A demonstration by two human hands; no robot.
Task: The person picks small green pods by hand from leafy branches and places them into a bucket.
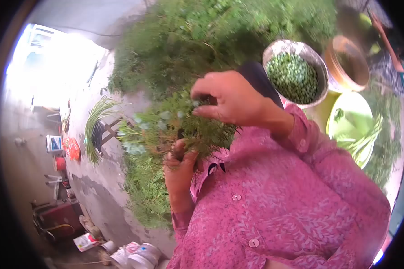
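My left hand [179, 167] is closed around the stems of a leafy green plant bunch [184, 123], low in the middle of the view. My right hand [226, 98] is above it, fingers pinched into the top of the same bunch. Both arms wear pink patterned sleeves [274, 201]. Just beyond my right hand stands a metal bowl [279, 46] filled with small green picked pieces [294, 77].
A big heap of green plants [211, 36] covers the ground ahead. A brown round pot [348, 62] and a light green basin [352, 117] holding stalks sit by the metal bowl. Long green leaves [95, 127] rest on a small stool; white buckets [139, 256] stand on the concrete floor.
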